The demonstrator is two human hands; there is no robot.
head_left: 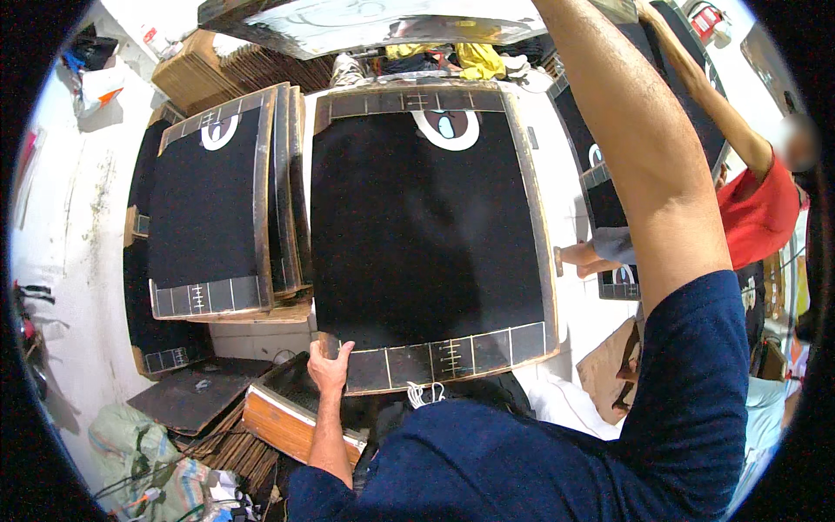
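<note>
A large flat board (370, 372) lies in front of me, a black fabric panel (417, 244) spread over it. White marked lines run along its near and far borders. At the panel's far edge is a white, brown and light-blue print (470, 135) shaped like part of an eye. My left hand (329, 369) grips the board's near left corner, thumb raised along the edge and fingers at the side. My right arm stretches far up past the board's right side; its hand lies beyond the picture's top. A raised, tilted frame (374, 26) with a pale surface crosses the far side.
Stacked boards (281, 200) with a printed black panel stand at left. Brown boards (191, 70) are piled behind. A wooden-sided box (287, 422) and a green sack (130, 452) sit lower left. At right, a person in red (757, 213) reaches over more printed panels.
</note>
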